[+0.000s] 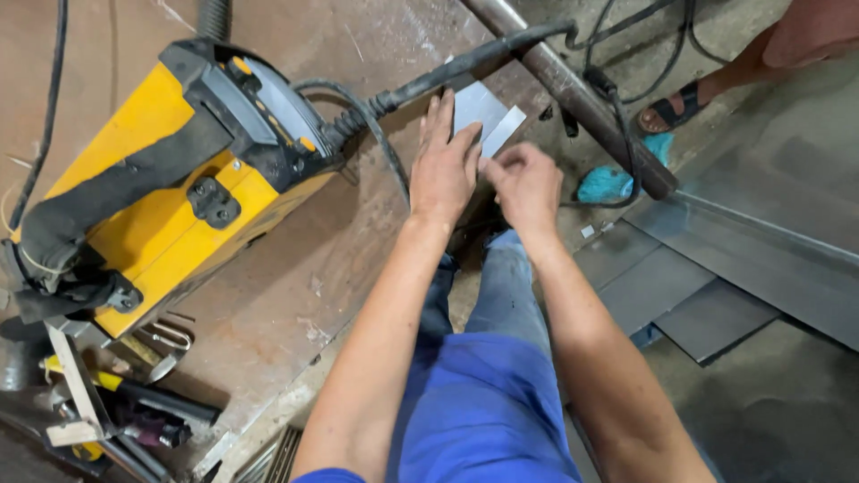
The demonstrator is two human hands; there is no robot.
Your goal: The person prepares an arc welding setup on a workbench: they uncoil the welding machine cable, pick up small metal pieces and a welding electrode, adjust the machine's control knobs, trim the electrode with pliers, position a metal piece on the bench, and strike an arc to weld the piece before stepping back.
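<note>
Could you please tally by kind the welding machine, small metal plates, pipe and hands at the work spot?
Yellow welding machine: 1
Small metal plates: 2, lying together under the left hand
Steel pipe: 1
Hands: 2, left flat on the plates, right hand at their edge
Total: 6

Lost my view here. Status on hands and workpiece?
Left hand flat on metal sheet. Right hand pinching its near edge. Black cable lies close behind.

Your left hand (443,170) lies flat on the small bright steel plates (483,112); your right hand (526,186) pinches their near edge, beside the yellow welder (170,206).
</note>
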